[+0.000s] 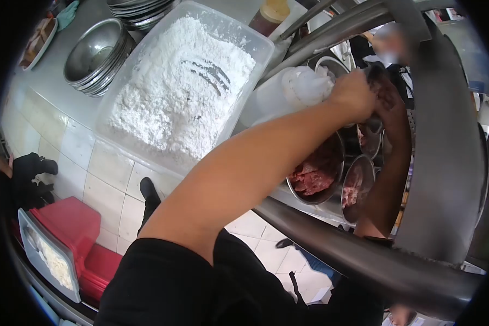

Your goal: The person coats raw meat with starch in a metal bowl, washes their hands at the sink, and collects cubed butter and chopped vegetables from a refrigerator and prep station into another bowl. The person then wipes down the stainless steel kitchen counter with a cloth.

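Both my arms reach to the upper right, where my hands meet above the metal bowls. My left hand [355,96] is closed in a fist-like grip. Against it, my right hand [384,96] lies in shadow with its fingers curled. Something dark shows at the top between them, too unclear to name. Below my hands, a metal bowl [339,190] holds raw red meat [313,176], partly hidden by my left forearm. A smaller metal bowl [358,187] beside it has pieces of meat in it. A white plastic jug [288,89] stands just left of my left hand.
A clear plastic tub [107,117] of white powder [168,81] sits on the counter, with stacked metal bowls [95,54] beside it. A thick metal rail [331,231] crosses below the meat. Red bins [73,217] stand lower left. Other people are nearby.
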Demonstrator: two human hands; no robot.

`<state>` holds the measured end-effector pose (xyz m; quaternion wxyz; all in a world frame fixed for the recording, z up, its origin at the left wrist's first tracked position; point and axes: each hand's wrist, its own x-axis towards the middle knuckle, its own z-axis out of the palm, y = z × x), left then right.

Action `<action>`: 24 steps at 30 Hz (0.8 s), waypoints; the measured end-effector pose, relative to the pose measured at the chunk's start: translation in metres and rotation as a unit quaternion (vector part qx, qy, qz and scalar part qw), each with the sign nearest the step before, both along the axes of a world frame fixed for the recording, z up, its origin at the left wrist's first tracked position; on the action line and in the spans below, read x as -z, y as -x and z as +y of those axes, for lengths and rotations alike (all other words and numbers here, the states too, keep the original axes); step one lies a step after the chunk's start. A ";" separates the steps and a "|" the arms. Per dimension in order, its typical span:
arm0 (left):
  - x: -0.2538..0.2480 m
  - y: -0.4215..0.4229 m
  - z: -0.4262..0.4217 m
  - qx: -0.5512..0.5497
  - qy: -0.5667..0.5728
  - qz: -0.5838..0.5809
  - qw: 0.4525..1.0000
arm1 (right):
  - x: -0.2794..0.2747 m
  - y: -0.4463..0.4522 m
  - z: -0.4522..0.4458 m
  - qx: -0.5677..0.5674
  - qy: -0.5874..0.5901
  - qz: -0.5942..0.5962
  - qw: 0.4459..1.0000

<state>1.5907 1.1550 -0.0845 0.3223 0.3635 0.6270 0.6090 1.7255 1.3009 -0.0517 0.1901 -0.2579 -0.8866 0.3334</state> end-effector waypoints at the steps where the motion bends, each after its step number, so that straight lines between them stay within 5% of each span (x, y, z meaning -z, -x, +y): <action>1: 0.004 0.004 -0.005 -0.004 0.002 0.005 1.000 | -0.002 0.003 0.003 -0.010 0.002 -0.012 1.000; 9: 0.013 -0.017 -0.048 -0.006 -0.069 -0.067 0.995 | -0.011 -0.020 -0.021 0.002 -0.057 -0.048 0.997; 18: 0.012 -0.022 -0.077 -0.019 -0.061 -0.014 0.998 | -0.011 -0.029 -0.060 0.006 -0.145 -0.064 0.987; 24: 0.019 -0.033 -0.099 -0.082 -0.192 0.087 0.974 | -0.013 -0.024 -0.090 -0.002 -0.212 -0.065 0.975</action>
